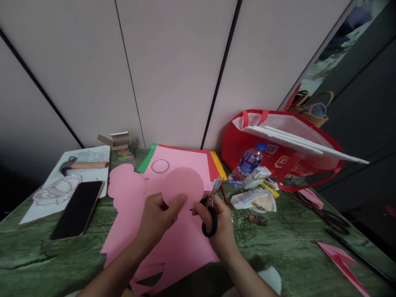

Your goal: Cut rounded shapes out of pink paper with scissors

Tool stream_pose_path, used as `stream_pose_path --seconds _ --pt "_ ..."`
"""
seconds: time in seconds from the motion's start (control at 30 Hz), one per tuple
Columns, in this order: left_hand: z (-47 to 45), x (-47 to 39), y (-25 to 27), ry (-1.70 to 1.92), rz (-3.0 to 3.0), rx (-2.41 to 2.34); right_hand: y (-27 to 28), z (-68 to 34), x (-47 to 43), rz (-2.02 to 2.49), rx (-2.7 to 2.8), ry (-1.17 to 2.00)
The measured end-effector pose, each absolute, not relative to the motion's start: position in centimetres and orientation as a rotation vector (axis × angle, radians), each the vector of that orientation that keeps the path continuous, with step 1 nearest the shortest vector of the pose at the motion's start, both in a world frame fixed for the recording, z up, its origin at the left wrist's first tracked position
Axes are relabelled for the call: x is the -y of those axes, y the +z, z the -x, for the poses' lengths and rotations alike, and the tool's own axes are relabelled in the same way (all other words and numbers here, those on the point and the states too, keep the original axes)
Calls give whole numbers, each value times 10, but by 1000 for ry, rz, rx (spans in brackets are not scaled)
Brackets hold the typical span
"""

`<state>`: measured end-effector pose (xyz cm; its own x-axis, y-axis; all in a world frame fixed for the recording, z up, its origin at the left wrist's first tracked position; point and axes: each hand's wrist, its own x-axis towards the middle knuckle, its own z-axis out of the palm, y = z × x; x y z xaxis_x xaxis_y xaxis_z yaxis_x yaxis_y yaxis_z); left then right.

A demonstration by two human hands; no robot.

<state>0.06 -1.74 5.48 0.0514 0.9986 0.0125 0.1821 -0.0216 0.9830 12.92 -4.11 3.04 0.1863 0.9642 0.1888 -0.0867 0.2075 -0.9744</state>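
My left hand (pixel 162 212) pinches the lower left edge of a pink paper circle (pixel 183 183), thumb on the front face. In my right hand (pixel 221 222) is a pair of scissors (pixel 210 210) with black handles; the thumb goes through one loop and the blades point up, slightly apart. The right fingertips are close to the circle's lower right edge; I cannot tell if they touch it. Under both hands lie pink paper sheets (pixel 182 247), some with cut-out curved edges. A dark ring outline (pixel 160 166) shows on the sheet behind.
At left are a phone (pixel 78 210), a hammer (pixel 83 165), clear beads (pixel 57 189) and a small opened box (pixel 122 148). To the right stand a water bottle (pixel 247 167) and a red bag (pixel 230 140); pink scraps (pixel 340 260) lie near the right edge. A wall rises behind.
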Motion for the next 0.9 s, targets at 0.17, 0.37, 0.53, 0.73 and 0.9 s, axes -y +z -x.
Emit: stream_pose_path --seconds 0.17,0.37,0.53,0.73,0.9 --pt "14 -13 44 1361 -1124 -1264 13 -138 28 1399 1363 950" --pt "38 -66 6 1669 -401 -1170 -5 -135 20 2106 2195 501" --pt "45 -77 -12 1593 -223 -1182 -8 -130 22 2085 2340 479" --pt "55 -86 -20 1556 -133 -1200 -8 -126 20 2079 2373 407" --pt "65 -96 -27 1515 -68 -1191 -12 -121 21 2096 2316 348"
